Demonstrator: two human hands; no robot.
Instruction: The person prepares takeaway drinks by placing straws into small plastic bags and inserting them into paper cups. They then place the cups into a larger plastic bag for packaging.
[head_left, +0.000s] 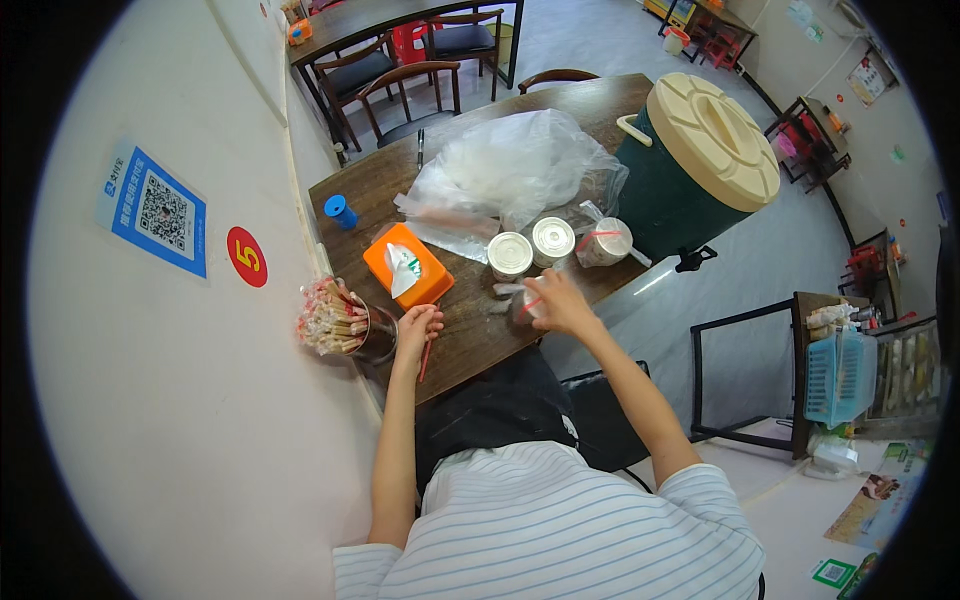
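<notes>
My left hand, at the left of the wooden table, is closed on a thin red straw. Around the top of a lidded cup in a clear bag, with a red straw on it, my right hand has its fingers curled. Two white-lidded cups stand just beyond it. Another bagged cup with a red straw is to their right. An orange tissue box lies beyond my left hand.
A large green barrel with a cream lid stands at the right edge. Clear plastic bags cover the table's far part. Near the wall are a metal holder of wrapped chopsticks, a blue cylinder and a pen.
</notes>
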